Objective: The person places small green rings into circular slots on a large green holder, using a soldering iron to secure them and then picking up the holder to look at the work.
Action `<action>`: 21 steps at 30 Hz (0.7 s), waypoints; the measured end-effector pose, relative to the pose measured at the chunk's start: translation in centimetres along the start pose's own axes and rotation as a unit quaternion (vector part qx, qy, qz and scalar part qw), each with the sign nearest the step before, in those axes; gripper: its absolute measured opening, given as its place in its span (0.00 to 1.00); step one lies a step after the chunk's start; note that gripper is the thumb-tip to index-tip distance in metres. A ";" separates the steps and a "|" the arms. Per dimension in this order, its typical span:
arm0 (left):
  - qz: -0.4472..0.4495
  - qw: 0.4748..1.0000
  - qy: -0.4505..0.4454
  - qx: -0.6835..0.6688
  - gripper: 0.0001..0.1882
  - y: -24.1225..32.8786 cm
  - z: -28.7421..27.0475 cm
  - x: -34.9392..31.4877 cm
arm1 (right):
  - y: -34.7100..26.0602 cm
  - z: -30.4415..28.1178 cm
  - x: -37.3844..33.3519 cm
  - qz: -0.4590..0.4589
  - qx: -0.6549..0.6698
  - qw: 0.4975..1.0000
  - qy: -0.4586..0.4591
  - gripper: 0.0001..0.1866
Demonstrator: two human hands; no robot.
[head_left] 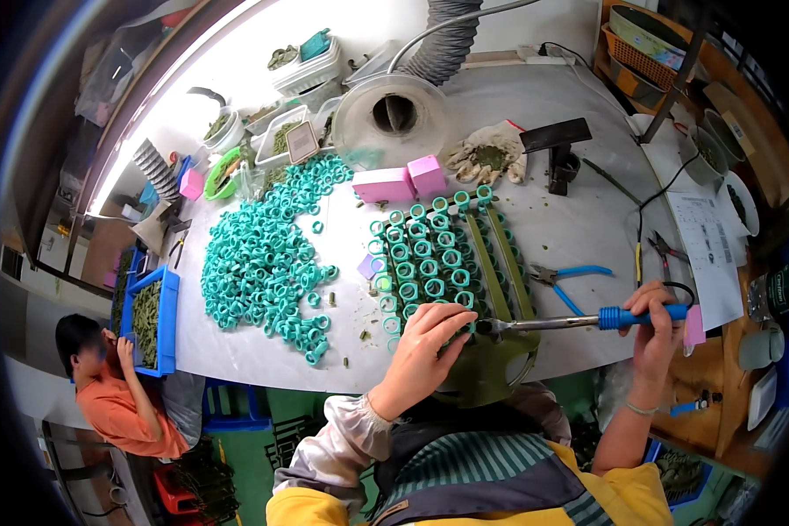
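Observation:
In my right hand (653, 329) is the blue handle of a corded soldering iron (552, 323). Its long metal shaft points left, and the tip lies by the fingertips of my left hand (428, 351). Those fingers are bent together, with a sliver of turquoise ring showing at their ends. Beyond them, rows of turquoise rings (436, 287) stand attached along dark green bars. Two bare olive-green bars (502, 263) lie to the right of these rows. A green piece with a loop-shaped handle (491, 368) sits under the shaft at the table edge.
A large heap of loose turquoise rings (263, 263) covers the table's left side. Pink blocks (386, 185), a stained glove (491, 151) and a black stand (559, 149) lie farther back. Blue-handled pliers (570, 276) rest right. A person in orange (123, 394) sits left by a blue crate (168, 329).

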State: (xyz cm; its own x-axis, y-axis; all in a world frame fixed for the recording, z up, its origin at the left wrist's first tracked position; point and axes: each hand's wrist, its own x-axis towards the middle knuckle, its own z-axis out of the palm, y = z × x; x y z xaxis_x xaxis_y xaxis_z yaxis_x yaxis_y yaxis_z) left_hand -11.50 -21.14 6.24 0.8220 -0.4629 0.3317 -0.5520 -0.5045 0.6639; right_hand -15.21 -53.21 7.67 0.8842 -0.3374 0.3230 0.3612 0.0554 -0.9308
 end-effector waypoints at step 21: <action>-0.176 0.918 0.156 0.318 0.09 -13.3 -9.8 -3.5 | 0.0 -2.4 0.7 -0.011 0.007 0.999 0.029 0.13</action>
State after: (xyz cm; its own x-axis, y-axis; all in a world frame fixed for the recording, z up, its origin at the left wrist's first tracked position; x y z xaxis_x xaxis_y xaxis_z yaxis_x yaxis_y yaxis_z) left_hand -5.64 -5.60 2.81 0.9107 -0.0080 0.4131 -0.1323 -0.9528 0.2733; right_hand -15.30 -55.70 7.52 0.8572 -0.3930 0.3330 0.3856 0.0611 -0.9206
